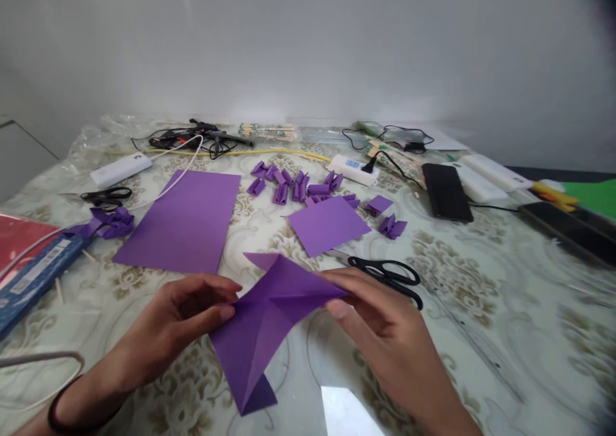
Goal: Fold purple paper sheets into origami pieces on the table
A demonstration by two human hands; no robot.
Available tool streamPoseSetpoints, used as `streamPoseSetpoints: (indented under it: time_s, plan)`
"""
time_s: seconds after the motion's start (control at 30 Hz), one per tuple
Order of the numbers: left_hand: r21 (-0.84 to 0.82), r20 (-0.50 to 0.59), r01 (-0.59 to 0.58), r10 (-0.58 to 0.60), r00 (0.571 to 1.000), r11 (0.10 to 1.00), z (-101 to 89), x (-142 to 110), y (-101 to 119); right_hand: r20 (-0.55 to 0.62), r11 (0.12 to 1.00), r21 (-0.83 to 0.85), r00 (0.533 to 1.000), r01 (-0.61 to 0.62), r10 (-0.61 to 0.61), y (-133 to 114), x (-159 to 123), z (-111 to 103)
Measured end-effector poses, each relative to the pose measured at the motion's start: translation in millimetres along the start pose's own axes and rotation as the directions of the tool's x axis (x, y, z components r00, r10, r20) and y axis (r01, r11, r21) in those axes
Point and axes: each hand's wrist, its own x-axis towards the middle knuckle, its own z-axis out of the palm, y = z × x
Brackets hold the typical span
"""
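Between my hands is a creased sheet of purple paper (260, 320), its corners bent and its middle folded into ridges. My left hand (183, 314) pinches its left edge between thumb and fingers. On the other side, my right hand (375, 327) grips the right corner, thumb below and fingers above. Just beyond the paper lie a flat purple square (330, 224) and black-handled scissors (385, 272), partly behind my right hand. A larger purple sheet (185, 221) is flat at the left. Several small folded purple paper pieces (301, 186) are grouped farther back.
At left are a second pair of scissors (108, 197), crumpled purple paper (113, 222), a blue box (38, 282) and a white power bank (120, 170). A power strip (353, 170), a black phone (446, 192) and a clear ruler (474, 346) lie at right. Cables cross the back.
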Motion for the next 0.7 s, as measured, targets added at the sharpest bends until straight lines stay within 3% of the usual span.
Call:
streamPoseSetpoints:
  time_s: [0.13,0.27,0.5,0.7]
  plan:
    - [0.193,-0.017,-0.107,0.112,0.994,0.975,1.1,0.1,2.5,0.05,0.986,0.131,0.994,-0.105,0.099,-2.5,0.7,0.9]
    - [0.261,-0.003,-0.206,0.214,0.977,0.943,-1.9,-0.8,-1.7,0.11,0.967,0.175,0.979,-0.187,0.169,-2.6,2.2,4.1]
    - [0.25,0.044,-0.207,0.203,0.978,0.946,-0.3,-3.6,-4.0,0.09,0.945,0.233,0.973,-0.229,0.214,-1.7,-0.5,9.6]
    - [0.322,0.148,-0.186,0.145,0.978,0.928,0.0,-7.4,-1.9,0.166,0.872,0.406,0.961,-0.272,0.222,1.9,0.0,10.3]
